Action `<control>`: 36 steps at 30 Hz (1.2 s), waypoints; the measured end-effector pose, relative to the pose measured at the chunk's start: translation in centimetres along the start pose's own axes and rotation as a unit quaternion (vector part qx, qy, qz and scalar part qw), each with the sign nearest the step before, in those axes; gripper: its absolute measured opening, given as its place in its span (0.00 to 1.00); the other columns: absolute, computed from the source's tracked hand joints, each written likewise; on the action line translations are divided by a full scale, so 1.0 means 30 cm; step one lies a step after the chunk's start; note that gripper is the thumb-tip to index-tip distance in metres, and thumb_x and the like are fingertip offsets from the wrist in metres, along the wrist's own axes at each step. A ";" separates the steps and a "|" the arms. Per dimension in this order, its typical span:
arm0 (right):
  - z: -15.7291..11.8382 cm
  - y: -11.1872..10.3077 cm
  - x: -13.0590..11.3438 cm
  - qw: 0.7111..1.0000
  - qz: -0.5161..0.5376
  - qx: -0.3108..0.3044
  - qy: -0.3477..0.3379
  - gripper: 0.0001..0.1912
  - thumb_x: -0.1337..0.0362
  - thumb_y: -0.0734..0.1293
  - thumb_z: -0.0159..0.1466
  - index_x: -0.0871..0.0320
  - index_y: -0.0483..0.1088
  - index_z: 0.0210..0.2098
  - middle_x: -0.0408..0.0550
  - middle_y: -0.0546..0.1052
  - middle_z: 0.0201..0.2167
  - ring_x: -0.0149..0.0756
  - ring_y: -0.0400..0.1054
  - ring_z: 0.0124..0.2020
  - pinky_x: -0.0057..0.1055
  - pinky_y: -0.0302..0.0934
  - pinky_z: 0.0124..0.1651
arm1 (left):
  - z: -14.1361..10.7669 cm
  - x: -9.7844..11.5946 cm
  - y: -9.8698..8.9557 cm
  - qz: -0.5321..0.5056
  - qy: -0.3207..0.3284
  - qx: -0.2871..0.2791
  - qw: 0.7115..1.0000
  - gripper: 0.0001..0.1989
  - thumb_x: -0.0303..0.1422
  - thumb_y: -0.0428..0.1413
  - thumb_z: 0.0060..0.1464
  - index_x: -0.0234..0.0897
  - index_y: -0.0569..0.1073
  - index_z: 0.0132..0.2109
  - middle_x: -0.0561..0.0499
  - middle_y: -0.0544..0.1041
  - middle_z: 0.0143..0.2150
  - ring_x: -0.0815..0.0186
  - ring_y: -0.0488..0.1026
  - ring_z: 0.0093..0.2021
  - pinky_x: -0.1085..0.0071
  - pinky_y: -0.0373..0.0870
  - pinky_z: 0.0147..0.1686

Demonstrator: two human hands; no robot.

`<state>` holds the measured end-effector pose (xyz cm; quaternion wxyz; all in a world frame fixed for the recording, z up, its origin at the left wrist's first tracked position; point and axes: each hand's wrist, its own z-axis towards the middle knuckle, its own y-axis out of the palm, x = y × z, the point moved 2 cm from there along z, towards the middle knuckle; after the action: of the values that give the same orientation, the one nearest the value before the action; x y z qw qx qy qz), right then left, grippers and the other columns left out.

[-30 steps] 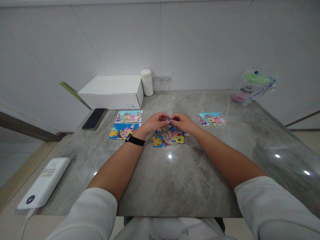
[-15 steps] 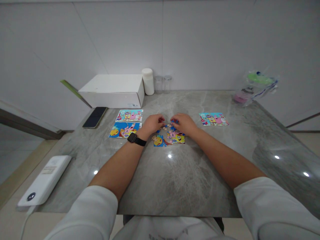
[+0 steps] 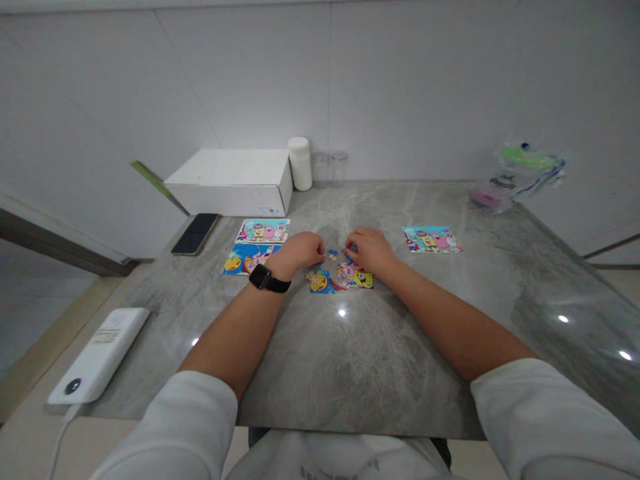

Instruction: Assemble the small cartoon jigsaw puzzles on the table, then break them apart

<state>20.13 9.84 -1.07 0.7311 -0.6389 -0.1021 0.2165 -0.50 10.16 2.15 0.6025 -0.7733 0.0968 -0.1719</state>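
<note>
On the grey table, a partly joined jigsaw puzzle with cartoon figures lies between my hands. Its lower left part shows a yellow round shape on blue. A loose puzzle piece, tan side up, sits just above. My left hand, with a black watch at its wrist, has its fingers pinched together and pointing down; whatever they hold is hidden. My right hand is curled at the puzzle's upper right, with a small dark puzzle piece between thumb and fingers.
Two picture cards lie left, a completed-looking picture right. Around them are a phone, a white power bank, a white box, a white bottle, two clear jars and a plastic bag.
My left hand's fingers have drawn together and moved slightly away from the middle. The right hand's fingers have curled in around a piece. Fewer blue pieces show between the hands.
</note>
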 end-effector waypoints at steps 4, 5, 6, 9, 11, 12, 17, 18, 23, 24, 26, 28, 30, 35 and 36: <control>-0.008 0.002 -0.026 0.999 0.016 0.012 -0.049 0.13 0.56 0.71 0.70 0.55 0.81 0.49 0.55 0.79 0.50 0.48 0.70 0.52 0.40 0.59 0.53 | 0.011 -0.003 -0.002 0.001 0.006 -0.001 1.000 0.12 0.36 0.59 0.60 0.39 0.86 0.44 0.45 0.85 0.42 0.60 0.79 0.40 0.69 0.69 0.40; -0.010 0.005 -0.036 0.997 0.023 0.010 -0.067 0.13 0.55 0.71 0.70 0.54 0.81 0.49 0.54 0.79 0.51 0.48 0.69 0.53 0.40 0.59 0.53 | 0.016 -0.007 0.000 -0.007 0.012 -0.006 1.000 0.13 0.37 0.58 0.61 0.39 0.86 0.44 0.45 0.86 0.42 0.60 0.79 0.40 0.69 0.69 0.40; -0.011 0.009 -0.044 0.996 0.028 0.005 -0.081 0.13 0.54 0.71 0.70 0.53 0.81 0.49 0.54 0.78 0.51 0.48 0.69 0.53 0.40 0.58 0.53 | 0.021 -0.012 0.002 -0.014 0.019 -0.012 1.000 0.13 0.38 0.58 0.62 0.40 0.86 0.44 0.45 0.86 0.42 0.60 0.79 0.39 0.69 0.69 0.39; -0.013 0.020 -0.063 0.995 0.033 -0.012 -0.090 0.13 0.53 0.71 0.70 0.53 0.82 0.47 0.54 0.78 0.51 0.48 0.69 0.53 0.41 0.58 0.54 | 0.033 -0.028 0.011 -0.028 0.023 -0.006 0.999 0.14 0.38 0.57 0.63 0.39 0.86 0.44 0.45 0.86 0.42 0.61 0.79 0.39 0.70 0.70 0.39; -0.013 0.022 -0.069 0.996 0.029 -0.018 -0.080 0.12 0.54 0.71 0.70 0.53 0.83 0.46 0.55 0.79 0.51 0.48 0.69 0.53 0.41 0.58 0.53 | 0.036 -0.041 0.014 -0.026 0.008 0.024 0.999 0.13 0.37 0.57 0.62 0.38 0.85 0.45 0.44 0.86 0.43 0.60 0.79 0.40 0.70 0.71 0.41; -0.013 0.021 -0.071 0.997 0.026 -0.019 -0.076 0.12 0.54 0.70 0.70 0.53 0.83 0.46 0.55 0.79 0.51 0.48 0.69 0.53 0.41 0.59 0.53 | 0.036 -0.047 0.015 -0.023 -0.003 0.041 0.999 0.13 0.37 0.58 0.62 0.38 0.85 0.45 0.43 0.86 0.43 0.60 0.80 0.41 0.70 0.71 0.41; -0.017 0.014 -0.081 0.998 -0.002 -0.015 -0.062 0.13 0.57 0.67 0.72 0.55 0.83 0.45 0.56 0.80 0.49 0.49 0.69 0.51 0.43 0.58 0.53 | 0.035 -0.066 0.029 -0.004 -0.049 0.040 0.998 0.12 0.39 0.61 0.59 0.37 0.85 0.42 0.41 0.85 0.41 0.57 0.81 0.42 0.69 0.73 0.41; -0.017 0.013 -0.081 0.998 -0.008 -0.011 -0.060 0.14 0.58 0.65 0.73 0.56 0.83 0.45 0.57 0.80 0.49 0.49 0.69 0.52 0.43 0.58 0.53 | 0.036 -0.066 0.033 -0.001 -0.053 0.029 0.998 0.12 0.40 0.62 0.58 0.37 0.85 0.41 0.41 0.85 0.41 0.57 0.81 0.41 0.69 0.73 0.41; -0.011 0.009 -0.051 1.000 -0.006 -0.007 -0.027 0.15 0.60 0.64 0.73 0.58 0.82 0.45 0.58 0.80 0.50 0.49 0.70 0.52 0.42 0.58 0.53 | 0.037 -0.060 0.026 0.005 -0.054 0.011 0.998 0.08 0.35 0.63 0.55 0.37 0.85 0.38 0.41 0.85 0.37 0.56 0.81 0.41 0.69 0.74 0.42; -0.009 0.005 -0.040 1.000 -0.001 -0.006 -0.020 0.14 0.60 0.64 0.73 0.58 0.82 0.46 0.57 0.80 0.50 0.49 0.70 0.52 0.42 0.58 0.53 | 0.036 -0.060 0.022 0.006 -0.052 0.009 0.999 0.08 0.34 0.63 0.54 0.37 0.85 0.38 0.42 0.85 0.37 0.56 0.81 0.41 0.69 0.74 0.42; -0.005 -0.007 -0.017 1.000 0.008 0.006 -0.008 0.15 0.60 0.64 0.73 0.58 0.82 0.47 0.57 0.80 0.49 0.49 0.71 0.52 0.41 0.58 0.54 | 0.031 -0.058 0.013 0.006 -0.052 0.011 0.999 0.08 0.32 0.62 0.54 0.37 0.85 0.40 0.42 0.86 0.39 0.57 0.81 0.41 0.70 0.75 0.43; -0.002 -0.017 -0.001 1.000 0.018 0.018 -0.003 0.15 0.59 0.64 0.73 0.58 0.81 0.47 0.57 0.80 0.49 0.48 0.71 0.52 0.40 0.58 0.54 | 0.022 -0.053 0.005 0.010 -0.059 0.028 0.998 0.10 0.30 0.60 0.56 0.36 0.84 0.43 0.40 0.85 0.43 0.56 0.81 0.43 0.68 0.75 0.44; -0.002 -0.019 -0.001 0.999 0.028 0.017 -0.010 0.14 0.56 0.66 0.73 0.57 0.81 0.46 0.55 0.80 0.48 0.47 0.71 0.52 0.39 0.58 0.54 | 0.012 -0.044 0.002 0.023 -0.060 0.048 0.997 0.11 0.29 0.58 0.58 0.35 0.84 0.45 0.38 0.85 0.46 0.54 0.81 0.46 0.66 0.75 0.46; -0.013 0.011 -0.066 0.998 0.020 -0.018 -0.052 0.17 0.47 0.70 0.70 0.54 0.81 0.44 0.55 0.80 0.48 0.49 0.71 0.51 0.40 0.59 0.52 | -0.013 -0.021 0.006 0.038 -0.027 0.021 0.999 0.10 0.27 0.61 0.56 0.36 0.84 0.44 0.39 0.84 0.45 0.54 0.80 0.48 0.66 0.74 0.49; -0.015 0.016 -0.080 0.998 0.012 -0.020 -0.056 0.18 0.47 0.70 0.69 0.55 0.81 0.44 0.55 0.80 0.48 0.49 0.71 0.51 0.41 0.59 0.52 | -0.017 -0.023 0.004 0.036 -0.021 0.015 0.999 0.10 0.27 0.62 0.55 0.37 0.84 0.43 0.40 0.84 0.45 0.54 0.80 0.48 0.66 0.74 0.49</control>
<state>18.10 8.39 -1.29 0.7086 -0.6417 -0.1391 0.2584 -1.33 9.91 2.03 0.6216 -0.7639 0.1093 -0.1349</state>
